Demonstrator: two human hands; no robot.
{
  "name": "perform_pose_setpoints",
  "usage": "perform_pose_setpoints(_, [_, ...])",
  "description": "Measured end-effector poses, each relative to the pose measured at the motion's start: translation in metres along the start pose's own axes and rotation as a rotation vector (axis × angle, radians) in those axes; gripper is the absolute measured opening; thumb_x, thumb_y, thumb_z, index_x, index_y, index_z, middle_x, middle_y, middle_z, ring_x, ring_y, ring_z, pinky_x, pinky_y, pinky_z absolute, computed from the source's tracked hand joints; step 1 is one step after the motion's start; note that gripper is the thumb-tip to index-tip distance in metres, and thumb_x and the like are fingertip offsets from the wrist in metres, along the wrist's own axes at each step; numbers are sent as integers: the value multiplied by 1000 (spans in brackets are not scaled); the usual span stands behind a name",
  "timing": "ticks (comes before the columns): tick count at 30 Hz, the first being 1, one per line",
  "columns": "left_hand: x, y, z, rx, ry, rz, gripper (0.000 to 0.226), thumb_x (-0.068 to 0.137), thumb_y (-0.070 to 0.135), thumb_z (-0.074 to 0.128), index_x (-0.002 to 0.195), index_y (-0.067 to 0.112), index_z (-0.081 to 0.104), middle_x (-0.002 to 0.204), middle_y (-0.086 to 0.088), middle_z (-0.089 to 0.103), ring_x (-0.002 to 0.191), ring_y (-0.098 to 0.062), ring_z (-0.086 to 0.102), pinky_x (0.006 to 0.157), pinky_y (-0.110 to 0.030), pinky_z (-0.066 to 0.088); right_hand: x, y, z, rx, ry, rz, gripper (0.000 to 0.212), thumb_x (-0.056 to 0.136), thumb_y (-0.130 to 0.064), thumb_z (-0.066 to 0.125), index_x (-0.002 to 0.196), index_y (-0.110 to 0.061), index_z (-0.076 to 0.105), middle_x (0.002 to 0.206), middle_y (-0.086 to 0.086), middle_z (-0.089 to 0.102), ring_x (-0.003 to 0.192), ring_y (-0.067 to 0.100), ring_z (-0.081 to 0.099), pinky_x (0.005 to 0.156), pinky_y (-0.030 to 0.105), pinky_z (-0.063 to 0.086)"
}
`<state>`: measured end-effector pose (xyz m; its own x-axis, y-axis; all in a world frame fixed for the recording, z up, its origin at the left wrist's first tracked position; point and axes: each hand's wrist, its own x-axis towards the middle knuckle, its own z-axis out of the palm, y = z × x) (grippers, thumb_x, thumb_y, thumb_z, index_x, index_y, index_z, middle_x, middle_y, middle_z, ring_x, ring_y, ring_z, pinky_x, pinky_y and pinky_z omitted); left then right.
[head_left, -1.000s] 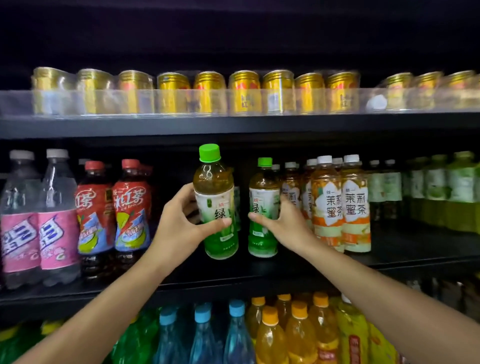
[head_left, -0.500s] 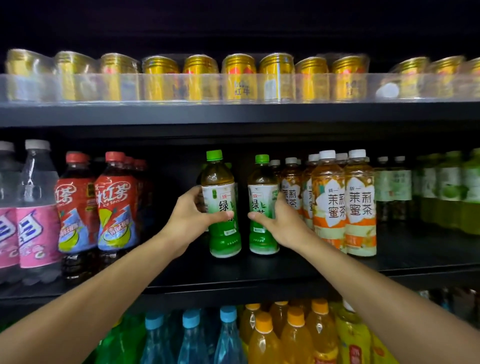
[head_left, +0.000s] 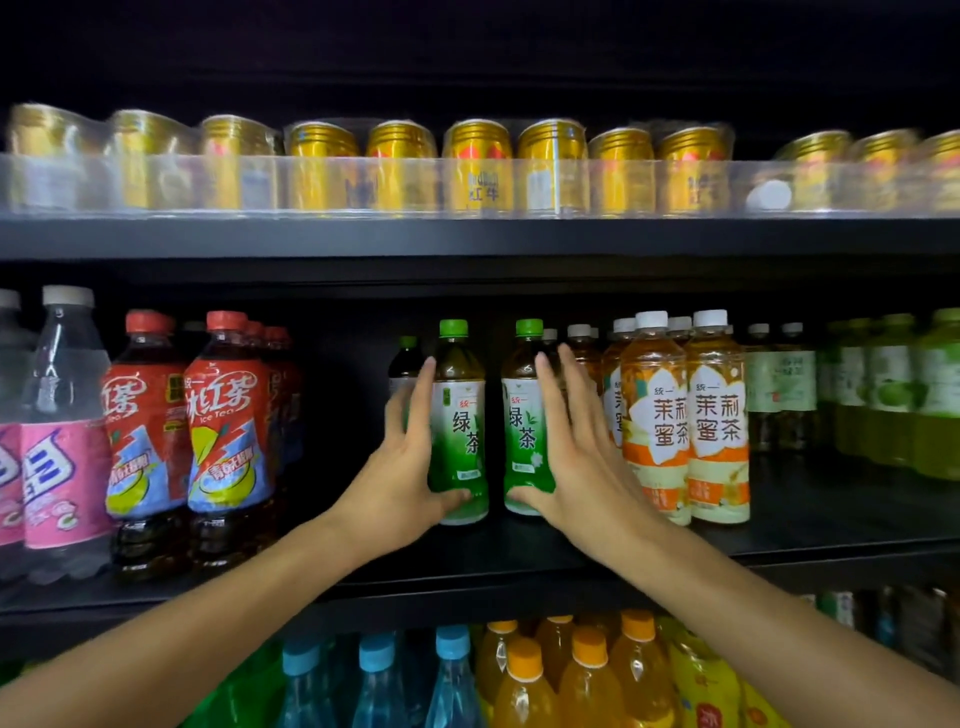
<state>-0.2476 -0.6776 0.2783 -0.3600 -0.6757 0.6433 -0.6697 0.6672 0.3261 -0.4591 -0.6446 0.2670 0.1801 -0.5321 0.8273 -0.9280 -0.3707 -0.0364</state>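
Observation:
Two green-capped green tea bottles stand upright side by side on the black middle shelf (head_left: 519, 551). My left hand (head_left: 400, 467) lies flat against the left side of the left bottle (head_left: 460, 415), fingers straight and pointing up, thumb touching its lower front. In mirror fashion, my right hand (head_left: 576, 457) presses straight fingers along the right side of the right bottle (head_left: 522, 415), with the thumb at its base. A third green tea bottle (head_left: 406, 358) stands deeper in, behind my left fingers.
Red iced tea bottles (head_left: 228, 431) and pink-labelled clear bottles (head_left: 57, 457) stand to the left, past a dark gap. Orange-labelled tea bottles (head_left: 717, 415) crowd my right hand. Gold cans (head_left: 478, 166) fill the shelf above; blue-capped (head_left: 452, 686) and orange-capped bottles (head_left: 524, 691) stand below.
The left bottle, lifted a second ago, now stands on the shelf beside the right one. Both hands went from gripping the bottles to lying flat along their outer sides.

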Motion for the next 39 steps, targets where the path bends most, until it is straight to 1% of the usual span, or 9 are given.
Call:
perform_pose_setpoints(3, [4, 6, 0, 210, 19, 35, 136, 82, 25, 84, 145, 54, -34, 167, 0, -14, 104, -28, 70, 85, -42, 61, 2, 5, -2, -154, -60, -66, 134, 80, -40, 82, 156, -22, -26, 158, -1, -43, 151, 23, -28, 117, 34, -1])
perform_pose_setpoints(7, [11, 7, 5, 271, -2, 17, 137, 85, 28, 81, 138, 57, -42, 167, -3, -20, 88, -26, 72, 80, -40, 62, 4, 12, 4, -231, -120, -59, 130, 83, -43, 78, 155, -13, -27, 157, 3, -44, 151, 23, -27, 115, 33, -5])
perform_pose_setpoints(14, [34, 7, 20, 257, -65, -24, 135, 87, 28, 79, 141, 50, -43, 167, -10, -23, 93, -24, 72, 85, -37, 61, 22, 15, 12, -262, -215, 34, 128, 85, -39, 76, 154, -6, -26, 158, 10, -41, 152, 26, -21, 123, 35, 17])
perform_pose_setpoints(18, [52, 8, 29, 242, -110, -31, 137, 90, 23, 76, 130, 54, -51, 166, -12, -26, 87, -21, 71, 79, -36, 62, 30, 22, 15, -295, -279, 111, 127, 86, -36, 77, 153, -3, -26, 159, 15, -36, 154, 28, -14, 124, 39, 10])
perform_pose_setpoints(21, [55, 8, 29, 257, -124, -40, 133, 92, 25, 74, 130, 51, -52, 164, -13, -31, 103, -25, 70, 87, -36, 60, 26, 23, 13, -312, -287, 87, 123, 86, -38, 75, 156, -5, -21, 160, 14, -35, 147, 24, -26, 121, 39, 1])
perform_pose_setpoints(23, [48, 5, 27, 276, -122, 6, 124, 94, 35, 70, 142, 46, -44, 161, -7, -40, 134, -31, 54, 96, -36, 57, 17, 22, 9, -326, -283, 6, 115, 89, -43, 71, 158, -7, -14, 162, 11, -34, 147, 24, -29, 118, 39, -3])
perform_pose_setpoints(25, [39, 1, 23, 336, -127, 120, 108, 96, 46, 63, 156, 35, -26, 155, 6, -48, 157, -30, 9, 105, -35, 52, 9, 21, 8, -345, -327, -43, 106, 93, -48, 64, 159, -6, -7, 164, 8, -29, 153, 24, -21, 125, 42, 4])
perform_pose_setpoints(28, [31, -4, 22, 500, -225, 220, 93, 98, 55, 53, 163, 20, -3, 153, 17, -49, 151, -12, -29, 121, -42, 36, 7, 18, 7, -355, -437, -1, 95, 98, -56, 50, 160, -5, 0, 166, 5, -24, 155, 20, -13, 124, 44, 14])
perform_pose_setpoints(39, [38, -1, 33, 672, -322, 133, 91, 100, 59, 43, 161, 19, -11, 153, 13, -49, 148, -10, -34, 125, -45, 26, 14, 13, 5, -263, -527, 71, 84, 100, -60, 40, 161, -9, 12, 168, 3, -19, 156, 21, -9, 123, 46, 14])
